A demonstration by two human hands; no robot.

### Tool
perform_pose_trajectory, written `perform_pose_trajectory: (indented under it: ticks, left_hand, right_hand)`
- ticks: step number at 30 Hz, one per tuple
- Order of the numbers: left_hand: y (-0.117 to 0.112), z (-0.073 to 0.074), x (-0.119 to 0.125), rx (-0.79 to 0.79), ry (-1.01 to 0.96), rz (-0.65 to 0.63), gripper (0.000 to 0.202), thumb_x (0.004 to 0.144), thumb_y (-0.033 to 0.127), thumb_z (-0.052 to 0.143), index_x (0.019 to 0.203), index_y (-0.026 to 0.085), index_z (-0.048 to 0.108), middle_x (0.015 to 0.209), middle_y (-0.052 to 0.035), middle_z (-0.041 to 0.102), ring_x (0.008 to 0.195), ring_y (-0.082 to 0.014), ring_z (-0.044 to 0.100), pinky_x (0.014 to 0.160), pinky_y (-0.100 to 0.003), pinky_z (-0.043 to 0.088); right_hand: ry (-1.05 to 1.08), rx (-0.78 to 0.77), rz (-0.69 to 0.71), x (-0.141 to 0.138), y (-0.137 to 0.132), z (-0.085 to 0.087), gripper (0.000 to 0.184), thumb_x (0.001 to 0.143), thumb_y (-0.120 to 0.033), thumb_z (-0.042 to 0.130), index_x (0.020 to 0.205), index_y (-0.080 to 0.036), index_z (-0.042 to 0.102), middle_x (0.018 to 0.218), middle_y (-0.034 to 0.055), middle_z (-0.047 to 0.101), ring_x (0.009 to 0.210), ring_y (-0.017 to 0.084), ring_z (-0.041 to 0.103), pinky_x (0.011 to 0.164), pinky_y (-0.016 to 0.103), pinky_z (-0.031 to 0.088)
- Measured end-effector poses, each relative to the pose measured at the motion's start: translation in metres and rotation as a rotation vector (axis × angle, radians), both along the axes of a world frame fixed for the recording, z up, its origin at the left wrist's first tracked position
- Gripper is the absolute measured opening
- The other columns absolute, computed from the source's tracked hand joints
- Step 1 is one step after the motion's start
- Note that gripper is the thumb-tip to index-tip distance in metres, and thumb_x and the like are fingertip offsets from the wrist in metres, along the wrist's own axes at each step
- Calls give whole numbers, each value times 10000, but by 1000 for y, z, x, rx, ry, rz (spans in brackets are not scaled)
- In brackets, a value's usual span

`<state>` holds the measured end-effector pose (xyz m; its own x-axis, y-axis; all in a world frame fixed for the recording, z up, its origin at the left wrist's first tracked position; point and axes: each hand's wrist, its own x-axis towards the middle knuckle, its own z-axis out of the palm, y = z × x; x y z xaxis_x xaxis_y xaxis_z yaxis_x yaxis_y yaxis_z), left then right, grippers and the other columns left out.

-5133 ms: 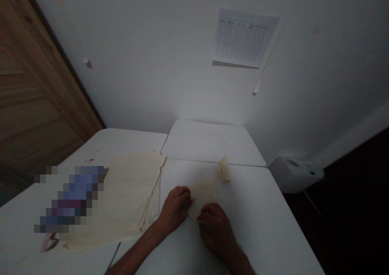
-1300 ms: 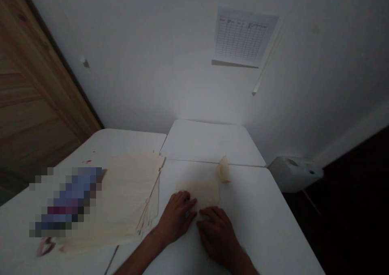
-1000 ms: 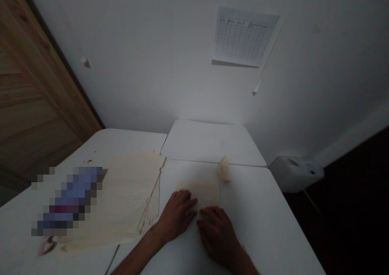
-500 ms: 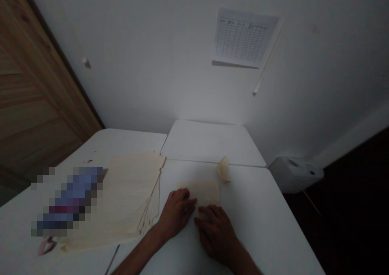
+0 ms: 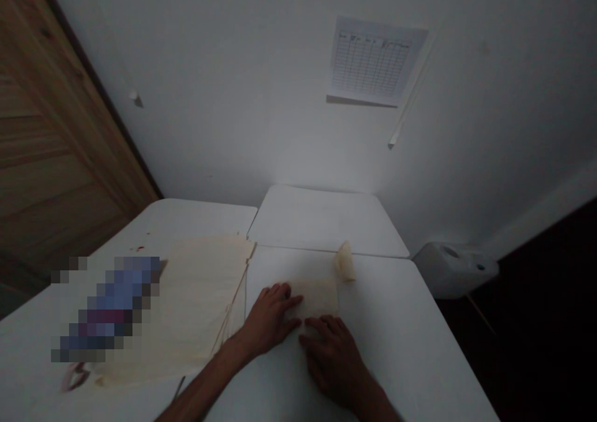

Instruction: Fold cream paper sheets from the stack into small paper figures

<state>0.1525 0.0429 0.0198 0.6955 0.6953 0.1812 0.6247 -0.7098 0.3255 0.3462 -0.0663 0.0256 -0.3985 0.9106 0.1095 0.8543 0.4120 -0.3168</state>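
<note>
A small, thin cream-coloured rectangular sheet (image 5: 319, 294) lies flat on the white table in front of me; whether it is paper, cloth or something else cannot be told. My left hand (image 5: 273, 319) rests on the sheet's left part, thumb and index finger apart, pointing right. My right hand (image 5: 333, 357) lies at the near edge, its fingers loosely bent with their tips touching the sheet. Just beyond the sheet's far right corner sits a crumpled or folded cream piece (image 5: 345, 262). A stack of larger cream sheets (image 5: 196, 304) lies to the left, its right edges uneven.
On the stack's left side is a blurred-out blue object (image 5: 112, 304), with pinkish handle-like loops (image 5: 74, 377) near it. White table panels (image 5: 326, 220) meet at seams. A printed chart (image 5: 375, 61) hangs on the wall. A white plastic container (image 5: 454, 270) stands right of the table.
My left hand has moved slightly left, its thumb and index finger spreading wider apart over the sheet. My right hand has barely moved.
</note>
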Motion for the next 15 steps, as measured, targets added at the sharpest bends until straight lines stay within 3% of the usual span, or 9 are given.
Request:
perform_pose_trajectory:
  ticks: [8, 15]
  left_hand:
    - [2, -3, -3, -35, -47, -16, 427, 820, 261, 663, 1239, 282, 585, 1110, -68, 531, 1046, -257, 497, 863, -400, 395]
    - [2, -7, -5, -25, -78, 2, 436, 808, 260, 674, 1234, 285, 586, 1119, -66, 530, 1055, -259, 496, 874, -405, 399]
  right_hand:
    - [-17, -38, 20, 3, 4, 6, 345, 864, -295, 532, 1205, -329, 563, 1430, -12, 432, 1208, 275, 403, 1035, 446, 296]
    - [81, -27, 43, 7, 13, 13, 184, 898, -252, 508, 992, -278, 665, 1333, -20, 537, 1147, 224, 467, 1020, 375, 327]
